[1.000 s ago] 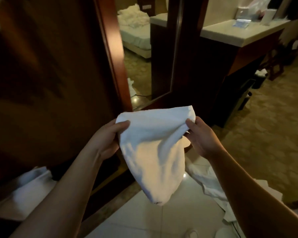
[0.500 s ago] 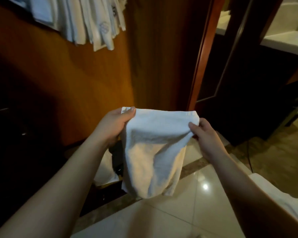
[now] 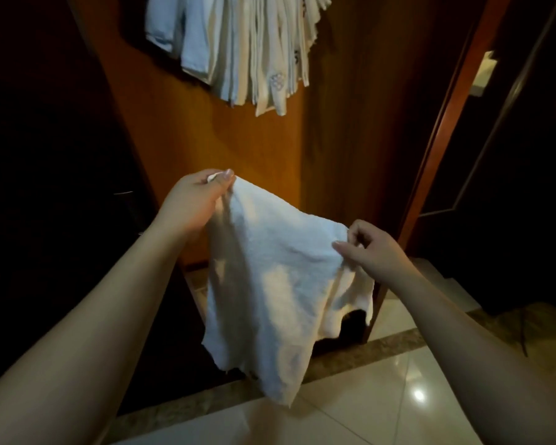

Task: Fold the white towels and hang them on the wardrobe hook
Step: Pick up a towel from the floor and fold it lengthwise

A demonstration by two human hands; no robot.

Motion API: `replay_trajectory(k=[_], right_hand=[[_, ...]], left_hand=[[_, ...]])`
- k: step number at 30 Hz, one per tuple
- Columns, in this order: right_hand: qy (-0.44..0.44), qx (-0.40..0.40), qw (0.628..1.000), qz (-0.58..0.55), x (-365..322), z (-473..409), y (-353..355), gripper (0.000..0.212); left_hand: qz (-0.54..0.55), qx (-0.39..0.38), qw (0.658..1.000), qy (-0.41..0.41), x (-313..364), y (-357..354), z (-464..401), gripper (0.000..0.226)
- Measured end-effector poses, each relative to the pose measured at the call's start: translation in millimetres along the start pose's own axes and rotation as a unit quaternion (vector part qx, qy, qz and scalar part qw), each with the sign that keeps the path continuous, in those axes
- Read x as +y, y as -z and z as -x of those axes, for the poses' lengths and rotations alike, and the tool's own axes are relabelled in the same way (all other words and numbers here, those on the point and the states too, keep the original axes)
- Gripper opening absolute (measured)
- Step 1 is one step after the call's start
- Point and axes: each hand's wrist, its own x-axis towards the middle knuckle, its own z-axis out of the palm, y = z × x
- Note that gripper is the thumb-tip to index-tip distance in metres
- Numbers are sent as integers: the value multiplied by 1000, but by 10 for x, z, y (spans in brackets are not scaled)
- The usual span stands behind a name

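While the dark wardrobe interior (image 3: pixel 45 187) fills the left of the view, the left hand (image 3: pixel 193 200) is raised, thumb and forefinger pinching one upper corner of the white towel (image 3: pixel 270 284); a small tip of cloth shows above the fingers. Towel hangs in mid-air between both hands, in front of the orange-brown wardrobe panel (image 3: pixel 206 139), lower edge loose and uneven above the tiled floor (image 3: pixel 398 396). Top edge slopes down toward the right, probably because the left corner is held higher. Right hand (image 3: pixel 373 252): thumb and fingertips pinch the other upper corner, remaining fingers curled. Judgement: two-corner hold keeps the cloth spread for a fold. Above, a bunch of hung towels (image 3: pixel 254 53) fans down the panel; the hook itself is not visible. Far right: a wooden door frame (image 3: pixel 446 123).
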Motion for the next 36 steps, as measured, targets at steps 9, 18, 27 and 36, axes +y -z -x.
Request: replay_trajectory(k=[9, 18, 27, 36], right_hand=[[-72, -70, 979, 180, 354, -100, 166, 17], [-127, -11, 960, 248, 506, -142, 335, 29], [-121, -41, 991, -36, 18, 190, 276, 18], [7, -148, 989, -7, -687, 563, 92, 29]], left_hand=[[-21, 32, 999, -3, 90, 371, 137, 18], [49, -16, 986, 157, -141, 504, 131, 32], [202, -12, 949, 243, -271, 87, 347, 26], [230, -65, 953, 189, -218, -544, 746, 49]])
